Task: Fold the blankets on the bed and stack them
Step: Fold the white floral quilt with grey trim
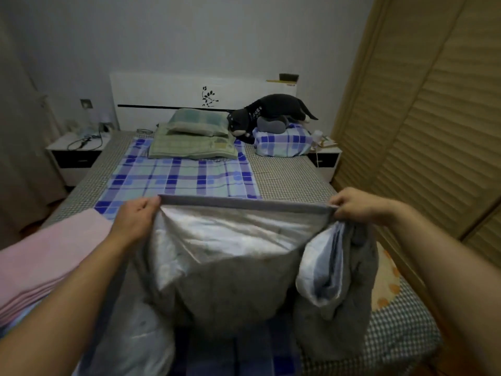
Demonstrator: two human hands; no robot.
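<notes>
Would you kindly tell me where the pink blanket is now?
In the head view, the pink blanket lies folded on the bed's left side, beside the left forearm and left of the grey blanket.

No legible text anywhere; white lettering on the plush cat's (pixel 273 109) shirt too blurred

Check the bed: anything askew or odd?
The grey blanket hangs bunched and uneven between left hand and right hand, one side drooping lower right. The plush cat sprawls off its pillow. No damage visible.
</notes>
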